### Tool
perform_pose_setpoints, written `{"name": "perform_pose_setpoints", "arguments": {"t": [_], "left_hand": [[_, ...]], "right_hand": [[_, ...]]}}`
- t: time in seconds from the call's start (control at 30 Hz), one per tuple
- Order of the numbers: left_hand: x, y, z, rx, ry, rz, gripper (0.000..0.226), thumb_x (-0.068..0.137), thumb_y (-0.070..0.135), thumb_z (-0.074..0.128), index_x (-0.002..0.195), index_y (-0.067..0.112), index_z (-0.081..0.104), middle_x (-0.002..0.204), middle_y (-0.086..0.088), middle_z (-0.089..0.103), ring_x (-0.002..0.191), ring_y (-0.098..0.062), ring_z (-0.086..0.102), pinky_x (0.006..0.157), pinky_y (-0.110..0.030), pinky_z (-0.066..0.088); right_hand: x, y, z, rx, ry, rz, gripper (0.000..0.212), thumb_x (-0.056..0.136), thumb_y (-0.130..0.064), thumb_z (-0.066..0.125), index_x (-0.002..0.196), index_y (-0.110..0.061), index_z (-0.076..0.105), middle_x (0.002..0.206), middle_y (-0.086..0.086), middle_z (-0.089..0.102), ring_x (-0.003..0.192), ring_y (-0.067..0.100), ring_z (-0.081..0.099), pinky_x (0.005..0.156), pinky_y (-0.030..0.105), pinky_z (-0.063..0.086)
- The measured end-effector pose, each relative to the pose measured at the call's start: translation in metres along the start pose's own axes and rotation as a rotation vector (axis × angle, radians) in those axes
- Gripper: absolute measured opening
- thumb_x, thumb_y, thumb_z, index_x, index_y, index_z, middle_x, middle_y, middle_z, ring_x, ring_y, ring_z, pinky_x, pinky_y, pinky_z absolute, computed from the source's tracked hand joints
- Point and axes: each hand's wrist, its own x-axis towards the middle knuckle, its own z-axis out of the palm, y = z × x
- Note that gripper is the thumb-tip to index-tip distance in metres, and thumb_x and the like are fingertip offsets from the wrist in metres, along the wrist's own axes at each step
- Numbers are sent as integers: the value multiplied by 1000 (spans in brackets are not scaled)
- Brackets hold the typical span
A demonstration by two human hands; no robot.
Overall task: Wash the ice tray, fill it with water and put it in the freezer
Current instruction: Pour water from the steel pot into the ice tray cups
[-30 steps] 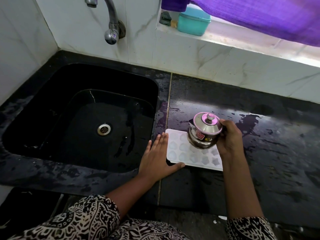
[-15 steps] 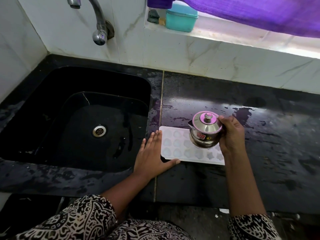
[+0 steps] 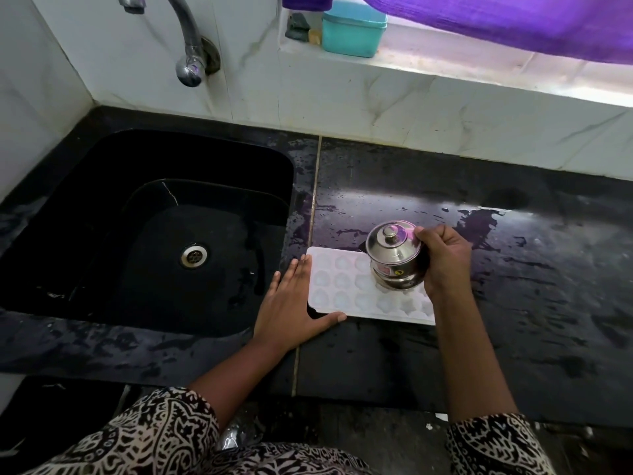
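A white ice tray (image 3: 346, 286) with shaped cells lies flat on the wet black counter, just right of the sink. My left hand (image 3: 291, 303) rests flat against the tray's left end, fingers spread, thumb along its near edge. My right hand (image 3: 445, 260) grips a small steel lidded pot (image 3: 394, 255), held tilted over the tray's right half. The pot hides part of the tray's cells.
A black sink (image 3: 154, 231) with a steel drain lies to the left, under a wall tap (image 3: 186, 46). A teal box (image 3: 352, 29) stands on the window ledge beneath a purple cloth (image 3: 496, 22). The black counter (image 3: 531, 303) is wet to the right.
The pot has shifted slightly over the tray's right part and tilted a little differently. My left hand stays pressed at the tray's left end.
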Motion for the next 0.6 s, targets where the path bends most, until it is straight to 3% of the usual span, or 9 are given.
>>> {"name": "perform_pose_setpoints", "arguments": {"t": [0.3, 0.47, 0.6], "left_hand": [[-1, 3, -5, -28, -2, -13, 123, 65, 92, 34, 156, 16, 0, 164, 3, 8, 150, -10, 3, 121, -34, 1], [-1, 5, -7, -50, -5, -16, 121, 67, 89, 39, 156, 17, 0, 164, 3, 8, 150, -9, 3, 122, -36, 3], [-1, 4, -6, -57, -1, -18, 121, 67, 89, 40, 156, 18, 1, 164, 4, 9, 150, -9, 3, 123, -37, 4]], "right_hand": [[3, -4, 10, -92, -43, -50, 35, 77, 0, 64, 55, -16, 42, 44, -10, 42, 44, 4, 39, 45, 16, 39], [5, -7, 14, -158, -49, -54, 33, 76, -3, 65, 56, -16, 43, 53, 0, 42, 49, 8, 41, 49, 20, 40], [6, -8, 16, -152, -56, -44, 35, 76, -2, 65, 54, -17, 43, 50, -2, 43, 48, 8, 41, 48, 19, 39]]}}
